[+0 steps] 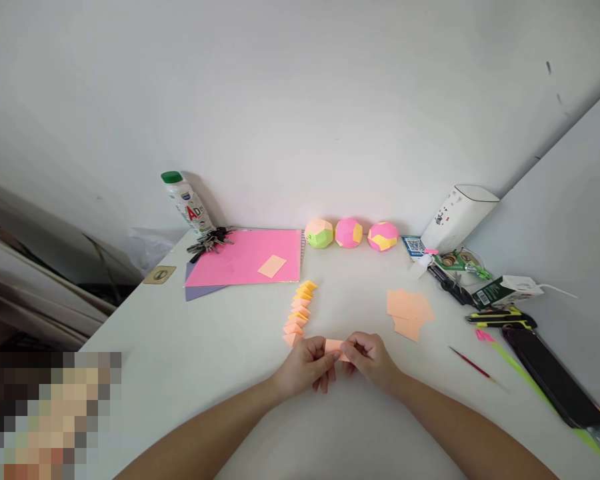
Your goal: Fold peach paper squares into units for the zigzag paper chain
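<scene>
A small folded piece of peach paper [334, 345] is pinched between my two hands above the white table. My left hand [306, 363] grips its left end, thumb on top. At the right end, the thumb and fingers of my right hand [373, 360] are closed on the same paper. Just beyond my left hand runs a row of folded paper units [301, 312] in peach and yellow. Several flat peach paper sheets [409, 312] lie beyond my right hand, overlapping one another.
Three paper balls [349, 233] stand by the wall. Back left are a pink sheet [250, 250], keys [213, 241] and a bottle [187, 203]. On the right lie a thin red stick [473, 364], a yellow-black cutter [503, 318], a black phone-like object [553, 377] and a white box [457, 217].
</scene>
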### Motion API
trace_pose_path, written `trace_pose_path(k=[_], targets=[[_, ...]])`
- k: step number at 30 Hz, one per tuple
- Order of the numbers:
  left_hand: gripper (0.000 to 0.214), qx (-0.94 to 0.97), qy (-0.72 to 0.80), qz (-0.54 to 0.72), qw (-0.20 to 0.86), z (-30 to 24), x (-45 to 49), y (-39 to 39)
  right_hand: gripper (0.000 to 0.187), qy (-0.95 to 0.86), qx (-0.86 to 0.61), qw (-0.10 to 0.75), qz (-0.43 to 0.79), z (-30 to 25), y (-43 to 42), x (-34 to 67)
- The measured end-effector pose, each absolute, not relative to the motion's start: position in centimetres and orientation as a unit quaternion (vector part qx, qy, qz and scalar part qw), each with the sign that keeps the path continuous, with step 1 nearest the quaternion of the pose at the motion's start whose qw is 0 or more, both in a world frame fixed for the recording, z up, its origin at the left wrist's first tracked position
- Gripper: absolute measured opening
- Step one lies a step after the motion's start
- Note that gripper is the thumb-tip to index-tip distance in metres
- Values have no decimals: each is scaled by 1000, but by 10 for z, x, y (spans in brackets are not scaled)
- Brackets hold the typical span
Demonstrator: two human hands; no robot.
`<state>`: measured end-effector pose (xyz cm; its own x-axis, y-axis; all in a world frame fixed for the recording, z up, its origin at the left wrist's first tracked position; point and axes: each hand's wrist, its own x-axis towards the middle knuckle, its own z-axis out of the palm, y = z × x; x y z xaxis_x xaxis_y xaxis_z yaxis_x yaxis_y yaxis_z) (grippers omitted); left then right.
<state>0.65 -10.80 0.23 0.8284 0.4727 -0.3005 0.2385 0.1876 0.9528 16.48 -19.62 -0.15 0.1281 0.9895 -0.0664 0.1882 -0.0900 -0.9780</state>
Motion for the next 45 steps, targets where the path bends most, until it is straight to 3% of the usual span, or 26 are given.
trace_pose_path(k=[32, 45], targets=[[39, 618, 268, 92, 734, -4, 5, -106, 30, -493, -599, 459, 434, -6, -196, 165], [38, 577, 280, 144, 753, -2, 7, -109, 24, -494, -561, 452, 488, 8, -193, 162]])
